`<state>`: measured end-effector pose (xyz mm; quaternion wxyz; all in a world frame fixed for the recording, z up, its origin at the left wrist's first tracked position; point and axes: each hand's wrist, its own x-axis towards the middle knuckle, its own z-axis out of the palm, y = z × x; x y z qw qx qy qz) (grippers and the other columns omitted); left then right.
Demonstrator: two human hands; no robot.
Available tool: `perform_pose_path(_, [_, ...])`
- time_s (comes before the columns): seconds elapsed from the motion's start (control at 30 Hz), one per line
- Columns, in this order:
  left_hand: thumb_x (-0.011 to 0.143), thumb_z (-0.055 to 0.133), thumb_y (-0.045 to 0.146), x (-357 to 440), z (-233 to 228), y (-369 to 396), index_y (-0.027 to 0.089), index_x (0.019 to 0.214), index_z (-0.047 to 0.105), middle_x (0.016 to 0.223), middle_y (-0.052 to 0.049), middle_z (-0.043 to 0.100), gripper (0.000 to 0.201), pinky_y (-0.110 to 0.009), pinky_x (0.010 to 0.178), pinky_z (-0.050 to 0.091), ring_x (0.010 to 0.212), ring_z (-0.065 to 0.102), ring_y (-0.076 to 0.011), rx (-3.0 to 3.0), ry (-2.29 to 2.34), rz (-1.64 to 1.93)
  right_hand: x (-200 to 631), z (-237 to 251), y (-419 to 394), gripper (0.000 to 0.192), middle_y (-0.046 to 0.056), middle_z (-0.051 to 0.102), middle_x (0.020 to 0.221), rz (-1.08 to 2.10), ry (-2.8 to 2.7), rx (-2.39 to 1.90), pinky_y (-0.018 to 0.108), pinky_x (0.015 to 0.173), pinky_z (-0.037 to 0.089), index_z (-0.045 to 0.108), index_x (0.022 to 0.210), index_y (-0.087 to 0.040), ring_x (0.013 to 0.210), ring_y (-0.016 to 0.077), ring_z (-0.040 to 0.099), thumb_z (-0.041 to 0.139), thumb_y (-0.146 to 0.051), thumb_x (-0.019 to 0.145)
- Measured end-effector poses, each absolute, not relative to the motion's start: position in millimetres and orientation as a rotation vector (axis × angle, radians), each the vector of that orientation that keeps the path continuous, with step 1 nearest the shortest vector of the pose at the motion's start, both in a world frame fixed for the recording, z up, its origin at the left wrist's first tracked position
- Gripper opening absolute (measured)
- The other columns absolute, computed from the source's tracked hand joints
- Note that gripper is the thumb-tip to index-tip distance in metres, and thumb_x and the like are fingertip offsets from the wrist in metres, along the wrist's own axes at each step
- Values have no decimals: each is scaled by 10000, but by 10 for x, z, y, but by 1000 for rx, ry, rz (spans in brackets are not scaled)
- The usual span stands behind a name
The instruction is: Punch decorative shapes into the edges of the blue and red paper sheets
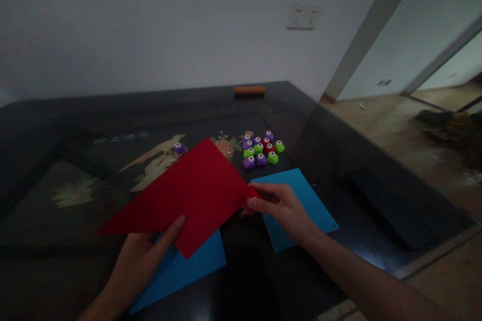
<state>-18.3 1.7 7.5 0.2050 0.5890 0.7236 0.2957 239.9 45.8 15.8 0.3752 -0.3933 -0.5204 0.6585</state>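
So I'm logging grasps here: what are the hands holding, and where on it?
Both hold the red paper sheet. The left hand grips its near edge, thumb on top; the right hand pinches its right corner.

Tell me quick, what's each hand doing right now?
Left hand: closed on the lower edge of the red sheet, thumb on top.
Right hand: pinching the red sheet's right corner.

Two bare forearms, no sleeves
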Motion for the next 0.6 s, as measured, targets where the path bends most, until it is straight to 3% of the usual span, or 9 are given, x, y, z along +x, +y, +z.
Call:
perform_pose_path(0.2, [656, 608, 595, -165, 46, 15, 231, 851, 686, 909, -66, 748, 420, -400, 727, 577, 813, 692, -305, 1475, 1858, 831, 2395, 167, 460, 244, 36, 680, 782, 1663, -1352, -1016, 292, 695, 487, 703, 903, -182, 718, 154, 612, 692, -364, 740])
perform_pose_path(0.6, [665, 572, 587, -108, 83, 25, 214, 888, 671, 1000, -86, 728, 446, -448, 971, 455, 1020, 634, -321, 1495, 1900, 824, 2404, 141, 463, 231, 29, 681, 778, 1658, -1375, -998, 289, 700, 483, 698, 923, -188, 726, 150, 617, 685, -349, 758])
